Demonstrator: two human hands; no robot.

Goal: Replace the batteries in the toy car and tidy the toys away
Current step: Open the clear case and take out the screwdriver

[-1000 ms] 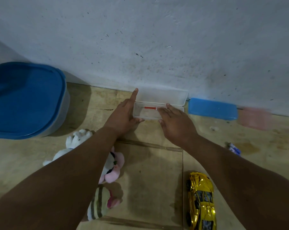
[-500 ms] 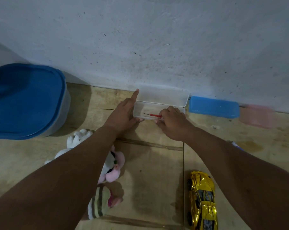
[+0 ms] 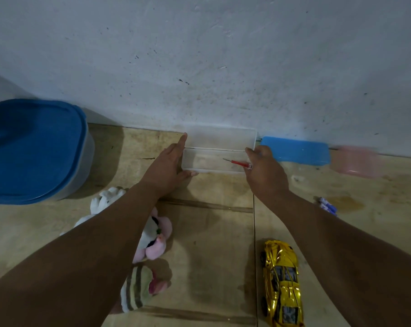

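A clear plastic box (image 3: 213, 171) stands open by the wall, its lid (image 3: 223, 138) leaning back. My left hand (image 3: 166, 168) grips the box's left end, thumb at the front and index finger along the side. A red screwdriver (image 3: 237, 163) lies slanted over the right part of the box, tip pointing left. My right hand (image 3: 265, 173) is curled at its handle end and seems to pinch it. The gold toy car (image 3: 282, 282) sits on the floor under my right forearm. Small blue-and-white batteries (image 3: 327, 205) lie to the right.
A big tub with a blue lid (image 3: 32, 149) stands at the left. Plush toys (image 3: 152, 237) and a striped soft toy (image 3: 136, 289) lie under my left arm. A blue box (image 3: 296, 151) and a pink box (image 3: 357, 161) sit along the wall.
My right hand has closed over the screwdriver and slid to the box's right end, and the screwdriver has shifted right with it. The left hand has stayed on the box.
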